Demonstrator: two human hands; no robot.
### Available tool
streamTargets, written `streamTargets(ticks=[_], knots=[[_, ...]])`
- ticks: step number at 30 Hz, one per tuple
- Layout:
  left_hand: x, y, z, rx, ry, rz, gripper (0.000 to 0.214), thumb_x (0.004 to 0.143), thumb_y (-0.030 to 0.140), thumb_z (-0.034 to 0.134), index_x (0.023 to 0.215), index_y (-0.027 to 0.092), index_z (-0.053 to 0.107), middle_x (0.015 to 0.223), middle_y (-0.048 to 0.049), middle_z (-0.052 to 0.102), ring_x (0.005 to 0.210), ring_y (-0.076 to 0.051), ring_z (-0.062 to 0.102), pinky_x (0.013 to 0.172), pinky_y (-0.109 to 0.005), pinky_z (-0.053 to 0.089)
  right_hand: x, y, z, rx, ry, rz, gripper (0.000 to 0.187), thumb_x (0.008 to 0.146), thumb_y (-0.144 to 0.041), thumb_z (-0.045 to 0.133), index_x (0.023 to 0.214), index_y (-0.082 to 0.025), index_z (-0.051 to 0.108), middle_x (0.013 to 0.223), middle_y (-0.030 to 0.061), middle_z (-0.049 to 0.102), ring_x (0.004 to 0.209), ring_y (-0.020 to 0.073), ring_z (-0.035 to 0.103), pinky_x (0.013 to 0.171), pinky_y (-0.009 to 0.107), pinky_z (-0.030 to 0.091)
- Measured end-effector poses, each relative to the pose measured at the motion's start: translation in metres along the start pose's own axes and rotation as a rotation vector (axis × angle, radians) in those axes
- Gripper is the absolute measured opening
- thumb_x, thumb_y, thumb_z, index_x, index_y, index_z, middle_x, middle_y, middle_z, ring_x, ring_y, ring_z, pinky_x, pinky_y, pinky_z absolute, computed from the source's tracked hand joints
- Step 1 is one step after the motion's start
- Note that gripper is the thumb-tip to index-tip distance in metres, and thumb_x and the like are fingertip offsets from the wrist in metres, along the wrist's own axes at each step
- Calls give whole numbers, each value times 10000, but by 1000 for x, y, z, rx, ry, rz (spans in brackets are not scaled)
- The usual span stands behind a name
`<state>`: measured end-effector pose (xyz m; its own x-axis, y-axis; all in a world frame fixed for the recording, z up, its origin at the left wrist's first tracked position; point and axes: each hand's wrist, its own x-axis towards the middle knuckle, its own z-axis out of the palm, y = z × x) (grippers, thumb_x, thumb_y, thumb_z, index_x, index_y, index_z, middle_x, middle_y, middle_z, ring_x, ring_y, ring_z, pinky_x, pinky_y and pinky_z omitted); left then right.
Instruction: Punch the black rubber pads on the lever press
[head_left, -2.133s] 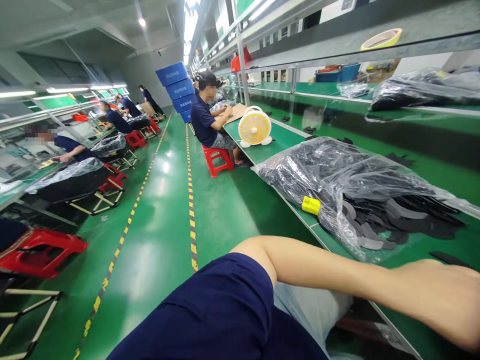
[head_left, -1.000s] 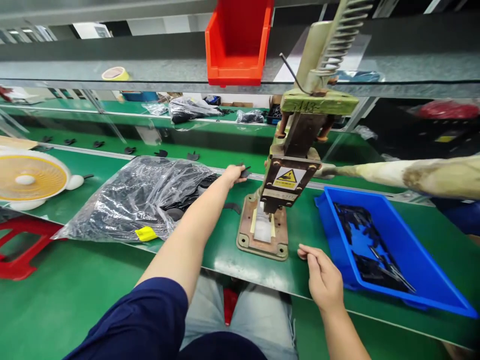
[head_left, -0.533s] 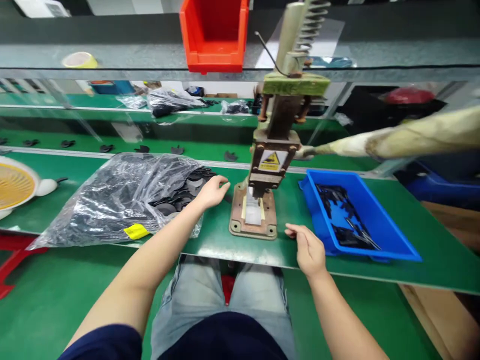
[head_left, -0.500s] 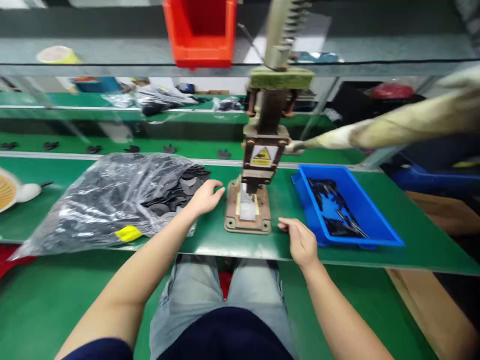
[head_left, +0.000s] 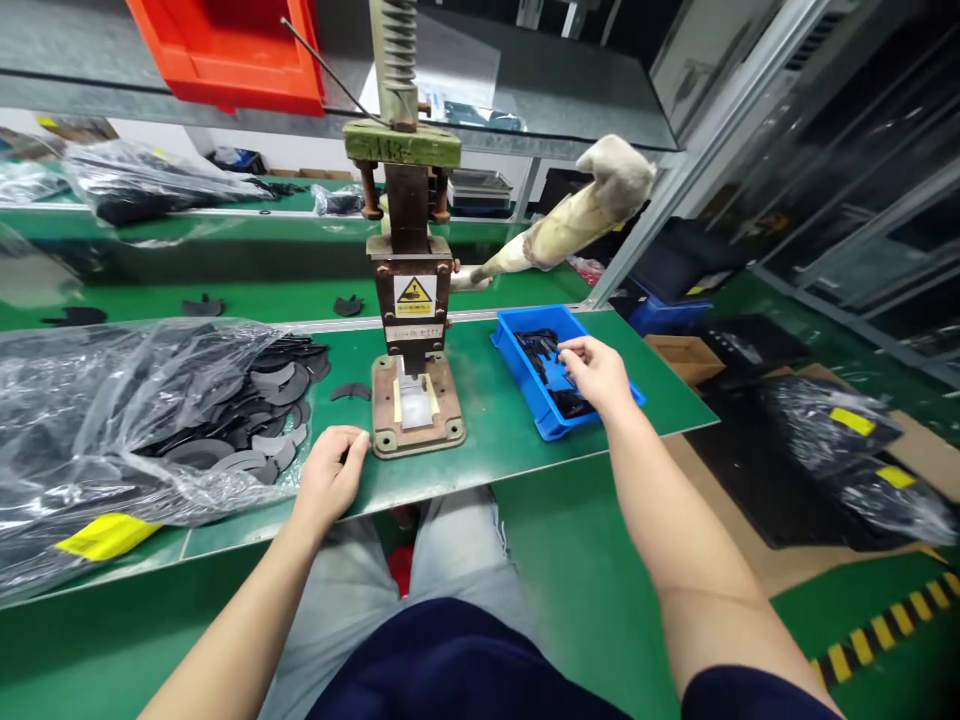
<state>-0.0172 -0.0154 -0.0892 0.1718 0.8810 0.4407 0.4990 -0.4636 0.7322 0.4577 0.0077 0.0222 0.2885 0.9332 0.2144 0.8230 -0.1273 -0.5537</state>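
My right hand point(head_left: 596, 375) reaches over the blue bin point(head_left: 517, 405), with thumb and fingers pinched on what looks like a small black part point(head_left: 566, 370), mostly hidden by the fingers. More slim black parts point(head_left: 534, 348) lie in the bin. At the table's front edge my left hand point(head_left: 331, 472) rests loosely curled, with nothing seen in it, just left of the press base point(head_left: 382, 440). A whitish block point(head_left: 416, 408) sits on that base beneath the press head point(head_left: 409, 300). Between bag and press lies a single black curved piece point(head_left: 350, 391).
A clear plastic bag point(head_left: 150, 400) spills black curved pieces point(head_left: 259, 420) on the left. The press's wrapped lever point(head_left: 555, 235) juts out to the right. An orange bin point(head_left: 232, 60) is on the upper shelf. Cardboard point(head_left: 727, 500) and bagged goods point(head_left: 832, 420) lie on the right.
My view has swung to the right. My right hand has moved from beside the press into the blue bin. My left hand has come back from the bag's opening to the table's front edge.
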Motion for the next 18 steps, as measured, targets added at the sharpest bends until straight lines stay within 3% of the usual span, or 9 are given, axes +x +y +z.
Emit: streamTargets(ticks=[4, 9, 18], knots=[[-2, -3, 0, -18, -19, -3, 270, 1074, 380, 560, 879, 247, 690, 1017, -69, 737, 1012, -245, 706, 936, -419, 555, 29, 21, -7, -278, -172, 163, 418, 1005, -483, 661, 1277, -165, 667, 1267, 90, 716, 1135, 194, 703, 1028, 441, 625], [-2, -5, 0, -36, -47, -8, 244, 1060, 385, 597, 882, 247, 692, 1027, -62, 739, 1019, -244, 702, 956, -420, 549, 29, 28, 5, -550, -358, 287, 482, 987, -482, 692, 1341, -160, 640, 1368, 119, 671, 1230, 227, 678, 1060, 467, 620], [2, 2, -1, -18, -71, -16, 310, 1068, 444, 573, 850, 247, 674, 1009, -71, 746, 1010, -245, 700, 945, -416, 552, 28, 2, 39, -704, -459, 228, 484, 992, -488, 682, 1353, -169, 635, 1381, 118, 665, 1233, 226, 675, 1060, 465, 621]])
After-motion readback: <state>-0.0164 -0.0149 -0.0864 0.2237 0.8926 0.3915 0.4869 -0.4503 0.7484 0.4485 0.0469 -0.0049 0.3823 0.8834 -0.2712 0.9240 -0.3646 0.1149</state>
